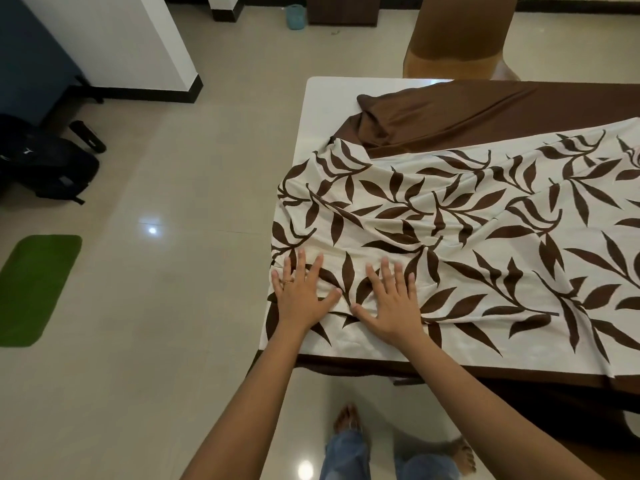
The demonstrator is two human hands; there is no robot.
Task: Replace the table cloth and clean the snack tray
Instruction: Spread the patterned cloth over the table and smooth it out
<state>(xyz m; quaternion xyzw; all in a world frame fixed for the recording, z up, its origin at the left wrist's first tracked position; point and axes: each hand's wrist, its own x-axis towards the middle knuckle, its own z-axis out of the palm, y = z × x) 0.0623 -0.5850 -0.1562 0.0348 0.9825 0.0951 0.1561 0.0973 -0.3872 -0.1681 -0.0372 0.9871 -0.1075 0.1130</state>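
Observation:
A cream table cloth with brown leaf print [467, 237] lies wrinkled across a white table [322, 109]. Under it, at the far side, a plain brown cloth [450, 112] is bunched and folded back. My left hand [301, 296] lies flat with fingers spread on the printed cloth near the table's left front corner. My right hand [391, 299] presses flat beside it, fingers straight. Neither hand holds anything. No snack tray is in view.
A chair with a brown cover [457, 39] stands behind the table. On the tiled floor at left lie a black backpack [48, 164] and a green mat [34, 289]. A white wall pillar [131, 46] stands at the upper left. My bare feet [346, 420] are below the table's front edge.

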